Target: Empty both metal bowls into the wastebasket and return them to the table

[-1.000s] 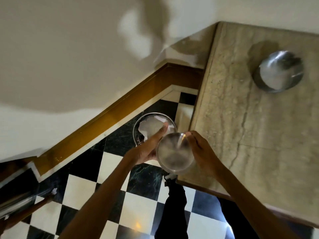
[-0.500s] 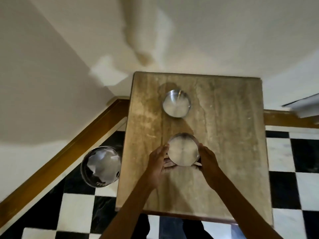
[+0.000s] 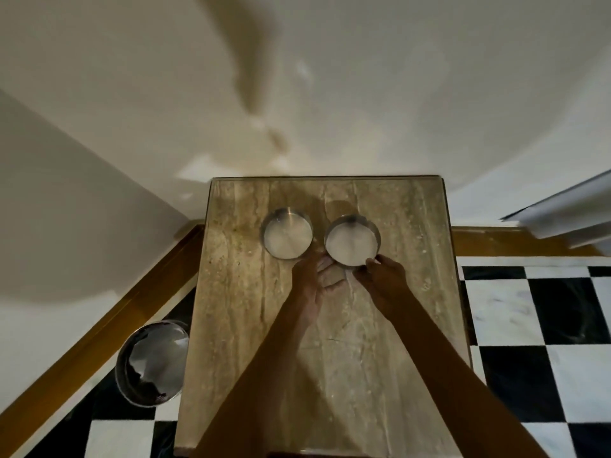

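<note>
1. Table (image 3: 251, 325): rectangular, beige veined-stone top, dark edge; fills centre of frame, bottom to mid-height. Carries both bowls at its far end.

2. Wastebasket (image 3: 152, 361): round, shiny metal, w/ crumpled white paper inside; lower left of frame, on black-and-white chequered floor, just beside table's left edge. Contents consistent w/ dumped waste, though which bowl it came from can't be told.

3. Metal bowl A (image 3: 287, 233): round, straight-walled steel, upright; centre-left at far end of table. Interior looks bare, pale reflections only. No hand on it. Judged: emptied and returned.

4. Metal bowl B (image 3: 352, 240): same type, upright; just right of bowl A, narrow gap between them. Appears to sit on table, interior looks bare. Judged: emptied, being set down or just set.

5. Right hand (image 3: 385, 276): centre of frame, fingertips at near-right rim of bowl B, light pinch on rim; whether contact is firm can't be told.

6. Left hand (image 3: 319, 279): palm up, fingers spread loose, just below gap between bowls; holds nothing.

Status: task near complete by appearance. Left: right hand to let go of bowl B, both hands to clear off.
</note>
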